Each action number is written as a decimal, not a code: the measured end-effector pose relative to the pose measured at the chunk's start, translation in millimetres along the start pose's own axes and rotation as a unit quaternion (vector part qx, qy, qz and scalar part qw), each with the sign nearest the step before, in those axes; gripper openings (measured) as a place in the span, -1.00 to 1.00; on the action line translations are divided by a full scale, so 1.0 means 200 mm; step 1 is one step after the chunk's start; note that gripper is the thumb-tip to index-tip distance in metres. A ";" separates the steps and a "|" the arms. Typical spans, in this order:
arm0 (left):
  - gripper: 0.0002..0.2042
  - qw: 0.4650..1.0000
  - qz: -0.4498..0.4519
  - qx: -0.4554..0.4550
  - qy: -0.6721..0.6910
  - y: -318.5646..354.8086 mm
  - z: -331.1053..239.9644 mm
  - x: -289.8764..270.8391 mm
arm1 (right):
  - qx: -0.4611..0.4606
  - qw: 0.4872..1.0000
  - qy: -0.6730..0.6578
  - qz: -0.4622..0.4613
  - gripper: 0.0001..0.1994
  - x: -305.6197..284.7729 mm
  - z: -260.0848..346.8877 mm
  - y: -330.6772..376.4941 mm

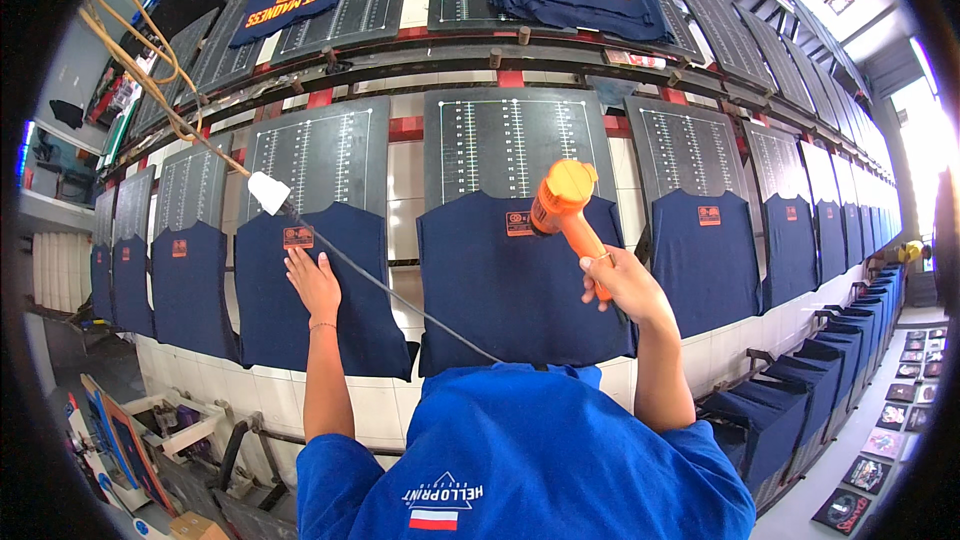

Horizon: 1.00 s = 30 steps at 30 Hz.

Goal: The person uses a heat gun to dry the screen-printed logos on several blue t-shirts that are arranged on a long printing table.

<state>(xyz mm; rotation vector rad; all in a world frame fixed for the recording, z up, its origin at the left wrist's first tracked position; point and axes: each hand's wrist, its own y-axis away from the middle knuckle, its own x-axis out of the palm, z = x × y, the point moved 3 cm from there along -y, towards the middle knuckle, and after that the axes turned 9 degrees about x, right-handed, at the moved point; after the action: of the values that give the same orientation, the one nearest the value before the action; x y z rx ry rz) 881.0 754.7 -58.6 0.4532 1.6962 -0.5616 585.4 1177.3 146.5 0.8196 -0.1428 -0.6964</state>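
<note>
A grey cable (pixel 385 291) is crossing the gap at the middle board's (pixel 482 155) left edge; an orange heat gun (pixel 572 206) is obstructing its right side, its far-left corner lying open.

The left forearm (pixel 328 385) reached nearly straight ahead, in line with its wrist (pixel 322 326). The left hand (pixel 316 288) lay palm down, fingers stretched forward and tipped slightly leftward — the thumb stood apart on the right. The right forearm (pixel 662 375) also pointed ahead, but its hand turned inward at the wrist. The right hand (pixel 632 288) was curled into a grip — fingers bent, knuckles leftward.
</note>
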 end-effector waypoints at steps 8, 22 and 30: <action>-0.38 1.000 0.012 -0.019 -0.001 -0.05 0.04 -0.01 | -0.031 0.999 -0.012 -0.036 -0.69 0.01 0.00 -0.05; -0.36 0.998 0.013 -0.060 -0.007 -0.29 0.15 0.04 | -0.031 0.999 -0.016 -0.039 -0.71 -0.03 0.00 -0.04; -0.35 1.000 0.000 -0.001 0.006 -0.21 0.04 0.09 | -0.036 0.999 -0.021 -0.030 -0.69 -0.03 -0.04 -0.01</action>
<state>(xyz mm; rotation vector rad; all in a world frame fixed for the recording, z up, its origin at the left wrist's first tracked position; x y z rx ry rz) 860.1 715.4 -72.8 0.4551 1.7080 -0.5577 582.8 1185.0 141.2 0.7423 -0.1302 -0.7705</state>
